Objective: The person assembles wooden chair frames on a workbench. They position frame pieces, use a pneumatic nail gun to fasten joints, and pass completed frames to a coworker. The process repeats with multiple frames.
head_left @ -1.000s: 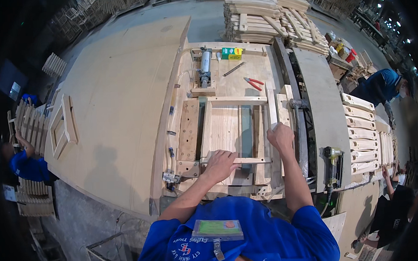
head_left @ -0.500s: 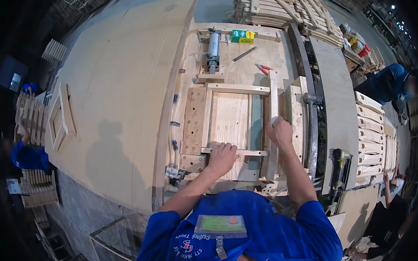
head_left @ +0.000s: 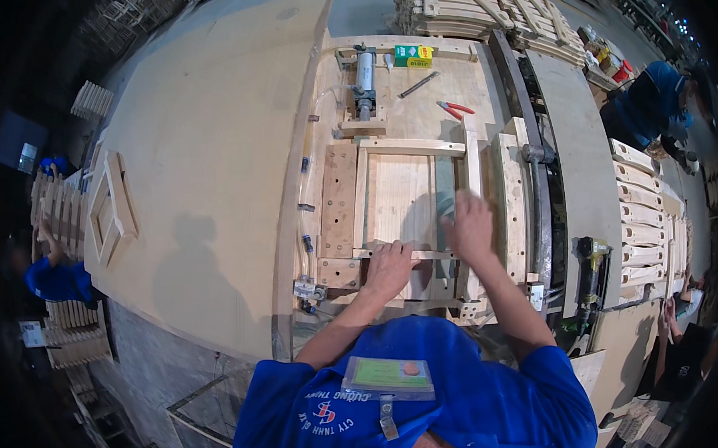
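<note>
A wooden frame of pale bars lies in the jig in front of me, its far bar (head_left: 412,147) running crosswise. My left hand (head_left: 390,268) is closed over the near bar (head_left: 431,254), its fingers wrapped across the wood. Along the frame's right side stands a lengthwise bar (head_left: 472,159), its far end beside the far bar. My right hand (head_left: 471,231) hovers over or touches this bar's nearer part; motion smears its fingers, so its grip and contact are unclear. Left of the frame is the jig's drilled wooden block (head_left: 338,201).
A pneumatic cylinder (head_left: 365,79), small green-and-yellow box (head_left: 413,57), metal rod (head_left: 419,84) and red-handled pliers (head_left: 456,108) lie beyond the frame. A nail gun (head_left: 591,266) is at right. A wide board (head_left: 211,150) holds an assembled frame (head_left: 111,209). Co-workers stand at both sides.
My right hand has moved left and slightly up along the right bar, loosening from its earlier closed hold. My left hand stays on the near bar. The view has shifted slightly.
</note>
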A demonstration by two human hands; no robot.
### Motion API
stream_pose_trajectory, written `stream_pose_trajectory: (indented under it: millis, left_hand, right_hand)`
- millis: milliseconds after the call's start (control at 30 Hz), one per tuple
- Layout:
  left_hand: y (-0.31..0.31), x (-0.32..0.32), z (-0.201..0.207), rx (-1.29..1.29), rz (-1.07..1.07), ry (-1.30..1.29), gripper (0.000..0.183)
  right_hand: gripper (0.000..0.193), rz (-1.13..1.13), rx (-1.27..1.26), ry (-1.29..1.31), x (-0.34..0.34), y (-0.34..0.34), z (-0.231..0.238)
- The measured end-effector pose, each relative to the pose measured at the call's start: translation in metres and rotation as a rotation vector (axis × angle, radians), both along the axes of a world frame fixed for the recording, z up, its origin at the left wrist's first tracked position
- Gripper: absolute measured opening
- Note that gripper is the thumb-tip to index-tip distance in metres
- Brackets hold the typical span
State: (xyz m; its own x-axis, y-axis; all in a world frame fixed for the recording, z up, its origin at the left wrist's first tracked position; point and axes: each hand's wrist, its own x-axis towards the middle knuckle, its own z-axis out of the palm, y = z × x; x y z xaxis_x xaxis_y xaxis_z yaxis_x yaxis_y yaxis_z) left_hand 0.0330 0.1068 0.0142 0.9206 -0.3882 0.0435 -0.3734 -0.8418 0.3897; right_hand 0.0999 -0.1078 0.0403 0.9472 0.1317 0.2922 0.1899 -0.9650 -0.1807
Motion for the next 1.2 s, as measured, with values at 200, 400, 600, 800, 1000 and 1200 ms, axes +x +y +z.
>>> stream_pose_trajectory:
  millis: [200,400,600,800,1000,1200]
  left_hand:
    - [-0.002,0.003,0.002,0.041,-0.012,0.003,0.014]
    - [-0.006,0.005,0.006,0.01,0.035,0.014,0.014]
    - [0.001,0.012,0.013,-0.023,0.041,0.142,0.016]
    - [0.037,-0.012,0.051,-0.194,0.163,0.128,0.025]
    - [0.107,-0.045,0.08,-0.102,0.152,-0.308,0.023]
    - [0.121,-0.033,0.075,-0.044,0.124,-0.395,0.019]
  right_hand:
    - [0.028,0.333,0.251,0.13,-0.075,0.039,-0.021]
    - [0.015,0.396,0.173,0.031,-0.056,0.037,-0.02]
    - [0.015,0.465,0.205,0.093,-0.047,0.043,-0.019]
    - [0.017,0.522,0.265,0.051,-0.039,0.04,-0.02]
    - [0.02,0.538,0.276,0.059,-0.035,0.051,-0.021]
    - [0.019,0.585,0.283,0.072,-0.033,0.05,-0.021]
